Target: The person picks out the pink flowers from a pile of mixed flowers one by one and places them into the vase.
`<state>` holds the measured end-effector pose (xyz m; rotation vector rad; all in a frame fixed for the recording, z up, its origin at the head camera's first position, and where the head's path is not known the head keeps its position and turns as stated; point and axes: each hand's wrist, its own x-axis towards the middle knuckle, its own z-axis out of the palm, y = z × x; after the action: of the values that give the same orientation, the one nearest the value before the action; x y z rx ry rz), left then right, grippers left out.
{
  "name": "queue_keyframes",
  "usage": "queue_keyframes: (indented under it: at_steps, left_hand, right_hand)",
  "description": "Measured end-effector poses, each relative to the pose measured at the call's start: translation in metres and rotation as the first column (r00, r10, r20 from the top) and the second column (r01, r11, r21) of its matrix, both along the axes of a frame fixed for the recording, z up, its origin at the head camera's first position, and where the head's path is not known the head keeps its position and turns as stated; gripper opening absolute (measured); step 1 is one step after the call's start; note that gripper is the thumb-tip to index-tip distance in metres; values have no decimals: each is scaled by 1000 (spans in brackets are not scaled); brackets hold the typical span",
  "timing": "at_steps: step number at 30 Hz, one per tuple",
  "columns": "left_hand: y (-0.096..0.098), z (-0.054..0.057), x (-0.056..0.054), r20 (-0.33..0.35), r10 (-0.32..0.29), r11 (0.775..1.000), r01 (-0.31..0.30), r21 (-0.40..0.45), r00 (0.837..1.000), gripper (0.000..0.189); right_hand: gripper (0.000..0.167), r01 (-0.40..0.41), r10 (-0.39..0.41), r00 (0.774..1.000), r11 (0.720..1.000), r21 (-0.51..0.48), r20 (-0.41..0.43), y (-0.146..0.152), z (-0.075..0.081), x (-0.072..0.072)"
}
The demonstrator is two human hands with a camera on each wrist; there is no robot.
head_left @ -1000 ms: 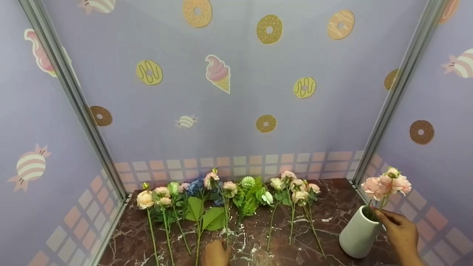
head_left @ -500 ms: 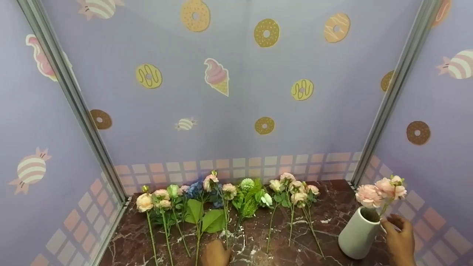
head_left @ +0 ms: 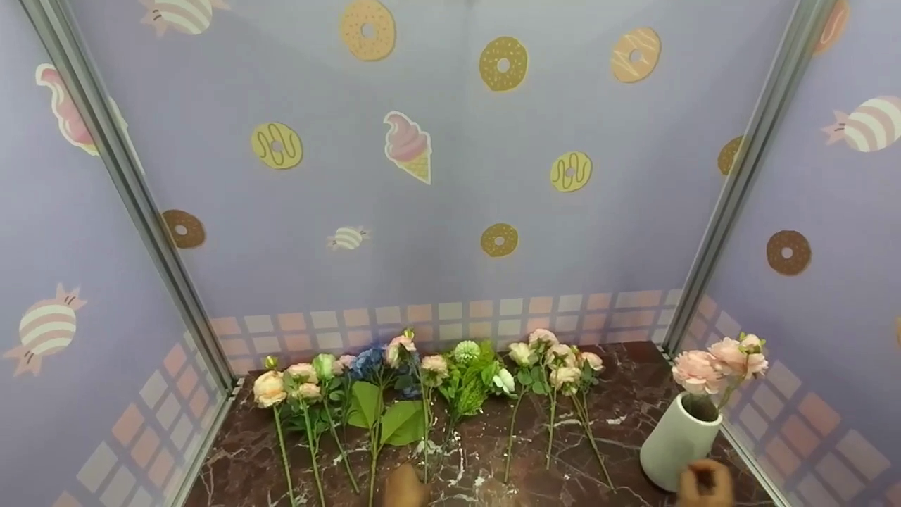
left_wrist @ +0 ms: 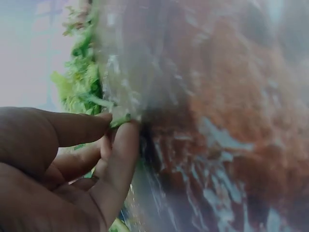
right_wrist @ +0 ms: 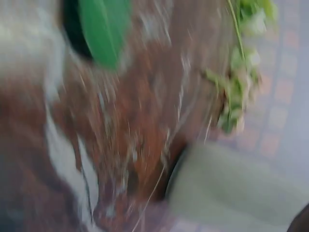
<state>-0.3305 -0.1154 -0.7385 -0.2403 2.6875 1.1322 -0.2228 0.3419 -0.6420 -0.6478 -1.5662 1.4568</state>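
Note:
At the bottom of the head view my left hand [head_left: 405, 486] is beside the stems of the laid-out flowers. In the left wrist view its thumb and finger pinch the end of a thin green stem [left_wrist: 120, 120]. My right hand [head_left: 705, 483] is blurred, with fingers loosely curled and nothing visible in them. It is low in front of the white vase [head_left: 677, 445]. A pink flower stem [head_left: 725, 360] stands in the vase, leaning right over the rim. In the right wrist view the vase [right_wrist: 231, 188] appears sideways, with only a dark edge of the hand.
Artificial flowers lie in a row on the dark red marbled table [head_left: 549, 489]: cream roses [head_left: 269, 389], a blue bloom [head_left: 367, 361], green foliage [head_left: 468, 394] and pale roses [head_left: 563, 373]. A green leaf [right_wrist: 106, 29] shows near the right wrist camera. Patterned walls enclose the table.
My right hand has let go of the pink flower stem at the vase's rim and moved down and left. The flower has settled leaning in the vase. My left hand has barely moved.

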Motion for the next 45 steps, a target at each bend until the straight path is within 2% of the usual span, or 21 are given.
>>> queue_keyframes:
  at_steps: [1, 2, 4, 6, 7, 8, 10, 12, 14, 16, 20, 24, 28, 31, 32, 34, 37, 39, 41, 45]
  left_hand:
    - [-3, 2, 3, 5, -8, 999, 8, 47, 1000, 32]
    - [-3, 10, 8, 19, -5, 996, 3, 87, 1000, 29]
    - [1, 35, 22, 45, 11, 989, -17, 146, 999, 21]
    - [6, 63, 37, 62, 21, 982, -32, 186, 998, 12]
    - [9, 75, 44, 50, 18, 978, -27, 206, 999, 15]
    - [11, 85, 49, 39, 12, 974, -20, 224, 999, 17]
    - [16, 99, 54, 26, 8, 967, -15, 255, 1000, 20]
    - [20, 110, 56, 8, 8, 965, -10, 261, 1000, 21]
    - [25, 118, 59, -12, 5, 962, -1, 273, 1000, 21]
    - [30, 125, 62, -61, -11, 959, 28, 281, 998, 20]
    - [40, 134, 72, -141, -61, 942, 103, 320, 988, 16]
    - [49, 138, 79, -173, -106, 911, 166, 378, 979, 13]
    - [56, 136, 83, -212, -149, 892, 224, 394, 966, 11]
    - [60, 135, 85, -201, -175, 890, 242, 387, 964, 11]
    - [60, 134, 87, -193, -183, 889, 246, 386, 964, 10]
    - [62, 133, 88, -178, -194, 888, 250, 386, 965, 10]
    - [64, 124, 85, -140, -219, 884, 257, 391, 966, 10]
    - [65, 106, 77, -104, -244, 882, 266, 389, 964, 11]
    - [65, 79, 65, -82, -282, 874, 291, 390, 956, 10]
    - [67, 12, 37, -74, -327, 833, 324, 449, 942, 12]
  right_hand:
    - [15, -72, 72, 997, 997, -4, 25, -7, 1, 0]
    - [13, -147, 148, 988, 989, -16, 42, -14, 2, -1]
    - [12, -271, 272, 958, 962, -28, 91, -26, 4, -3]
    - [9, -359, 357, 926, 933, 0, 123, -37, 6, -8]
    - [11, -397, 390, 912, 917, 31, 131, -42, 7, -10]
    - [13, -434, 421, 894, 898, 68, 152, -47, 10, -13]
    - [16, -505, 477, 855, 855, 119, 201, -58, 17, -19]
    - [17, -569, 532, 815, 810, 141, 228, -70, 27, -26]
    - [18, -615, 571, 783, 772, 162, 249, -84, 38, -33]
    - [17, -650, 604, 755, 741, 170, 253, -100, 48, -39]
    - [17, -694, 649, 718, 695, 190, 253, -129, 66, -48]
    - [21, -736, 687, 676, 651, 189, 267, -150, 86, -53]
    - [31, -788, 751, 614, 599, 142, 245, -163, 100, -53]
    - [33, -811, 783, 584, 575, 106, 217, -166, 103, -51]
    - [33, -812, 786, 581, 575, 97, 210, -166, 103, -50]
    - [31, -804, 780, 592, 589, 79, 204, -167, 102, -50]
    - [27, -764, 746, 636, 645, 23, 196, -165, 98, -50]
    - [27, -732, 722, 663, 680, -30, 200, -165, 96, -51]
    - [32, -718, 715, 673, 693, -65, 193, -163, 93, -53]
    - [40, -731, 739, 657, 673, -114, 148, -161, 91, -54]
